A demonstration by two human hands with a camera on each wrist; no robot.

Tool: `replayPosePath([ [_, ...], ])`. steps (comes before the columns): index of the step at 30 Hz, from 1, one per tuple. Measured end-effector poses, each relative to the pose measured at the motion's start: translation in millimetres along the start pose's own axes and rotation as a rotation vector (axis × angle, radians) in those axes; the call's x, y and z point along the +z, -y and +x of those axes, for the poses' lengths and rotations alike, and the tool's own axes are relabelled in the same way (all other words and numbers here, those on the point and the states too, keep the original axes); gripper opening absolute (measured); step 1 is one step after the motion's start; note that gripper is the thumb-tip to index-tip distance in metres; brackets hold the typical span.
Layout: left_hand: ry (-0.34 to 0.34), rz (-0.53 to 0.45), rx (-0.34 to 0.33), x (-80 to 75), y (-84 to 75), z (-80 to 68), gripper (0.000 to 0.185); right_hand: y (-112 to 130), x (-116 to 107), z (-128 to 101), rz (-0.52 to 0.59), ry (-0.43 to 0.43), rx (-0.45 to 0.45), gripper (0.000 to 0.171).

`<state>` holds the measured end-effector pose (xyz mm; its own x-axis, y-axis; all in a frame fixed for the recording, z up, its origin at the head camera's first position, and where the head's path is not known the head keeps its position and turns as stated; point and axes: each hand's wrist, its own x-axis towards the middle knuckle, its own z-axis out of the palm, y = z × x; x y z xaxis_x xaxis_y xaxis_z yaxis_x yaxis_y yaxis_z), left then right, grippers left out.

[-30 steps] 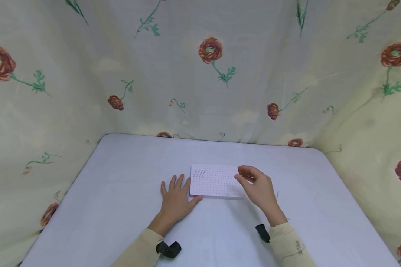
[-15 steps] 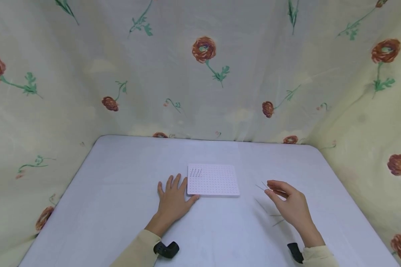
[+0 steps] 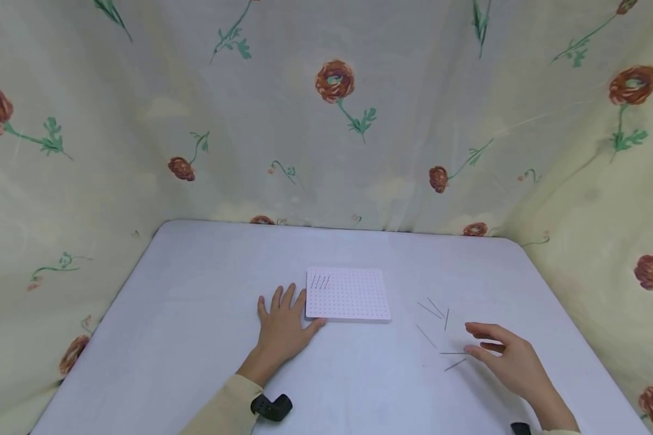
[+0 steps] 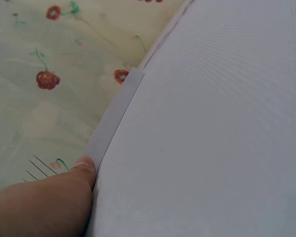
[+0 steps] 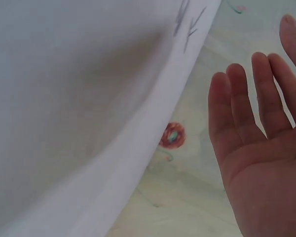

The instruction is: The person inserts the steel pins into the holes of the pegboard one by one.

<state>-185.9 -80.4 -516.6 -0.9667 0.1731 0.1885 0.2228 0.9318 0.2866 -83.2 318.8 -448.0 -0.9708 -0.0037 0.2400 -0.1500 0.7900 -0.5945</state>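
A white board (image 3: 354,296) with a grid of small holes lies on the white table. Several thin dark pins (image 3: 320,282) stick up from its far left corner. My left hand (image 3: 280,332) lies spread at the board's left side, its thumb against the near edge; in the left wrist view that thumb (image 4: 54,202) touches the board's side (image 4: 116,116). To the right, my right hand (image 3: 508,362) hovers over the table with fingers loosely bent, nothing visible in it. Its fingertips are near a loose thin pin (image 3: 453,353). The right wrist view shows the palm (image 5: 266,153) and apart fingers.
More loose pins (image 3: 426,336) lie scattered between the board and my right hand. The table (image 3: 223,260) ends at a flowered curtain (image 3: 283,109) that hangs behind it and on both sides.
My right hand has moved from above the board's right side to the right and nearer to me, past the loose pins, which now show more fully. The left hand stays at the board.
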Motion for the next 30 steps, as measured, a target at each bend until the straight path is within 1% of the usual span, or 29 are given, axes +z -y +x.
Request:
replayPosePath([
  [4,0.002,0.001,0.002,-0.2,-0.6,0.0,0.082,-12.2,-1.6,-7.0,-0.007,0.067,0.06,0.042],
  [7,0.005,-0.002,0.003,0.5,-0.8,-0.4,0.081,-18.8,-1.5,-11.5,0.006,0.095,0.099,0.043],
  [11,0.002,-0.008,-0.001,0.9,-0.7,-0.1,0.081,-22.8,0.5,-14.0,0.01,0.104,0.097,0.042],
  [15,-0.007,-0.003,-0.003,0.4,0.2,0.4,0.081,-24.8,2.7,-13.5,-0.036,0.127,0.104,0.042],
  [17,-0.011,-0.002,-0.001,-0.2,-0.2,0.5,0.081,-25.9,2.8,-14.0,-0.067,0.146,0.134,0.043],
  [21,-0.008,-0.01,-0.003,-0.8,-1.1,0.7,0.081,-27.9,3.4,-14.7,-0.109,0.164,0.159,0.044],
  [25,-0.003,-0.011,-0.006,-1.3,-1.7,0.5,0.081,-30.4,5.1,-16.3,-0.116,0.164,0.15,0.041],
  [30,0.001,-0.012,-0.008,-2.5,-2.9,-1.0,0.081,-31.4,7.6,-16.3,-0.138,0.161,0.115,0.036],
])
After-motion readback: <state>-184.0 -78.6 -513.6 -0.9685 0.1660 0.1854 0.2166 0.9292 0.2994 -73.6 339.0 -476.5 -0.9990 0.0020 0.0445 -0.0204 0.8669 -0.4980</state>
